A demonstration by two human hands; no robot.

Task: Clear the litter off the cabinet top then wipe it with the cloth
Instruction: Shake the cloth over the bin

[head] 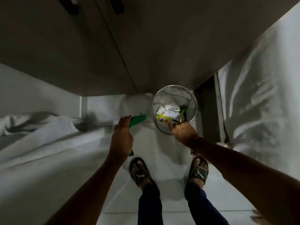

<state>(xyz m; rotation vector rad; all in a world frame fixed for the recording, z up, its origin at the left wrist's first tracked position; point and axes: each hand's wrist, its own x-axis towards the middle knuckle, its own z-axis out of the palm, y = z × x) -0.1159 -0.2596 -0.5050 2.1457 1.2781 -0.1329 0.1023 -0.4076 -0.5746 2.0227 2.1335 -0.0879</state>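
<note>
A round wire-mesh bin (pixel 191 101) stands on the floor at the foot of the grey cabinet front (pixel 146 46). Inside it lie crumpled white paper (pixel 167 111) and a yellow-green wrapper (pixel 181 116). My right hand (pixel 182 133) hovers over the bin's near rim, back towards the camera, fingers pointing down into it and mostly hidden. My left hand (pixel 121 137) is left of the bin and grips a green cloth (pixel 138 119), which sticks out past the fingers and below the wrist. The cabinet top is out of view.
A bed with rumpled white sheets (pixel 40 135) fills the left side. White fabric (pixel 259 95) hangs on the right. My feet in black slides (pixel 139 172) stand on the pale tiled floor just behind the bin. Dark handles (pixel 73 7) sit on the cabinet doors.
</note>
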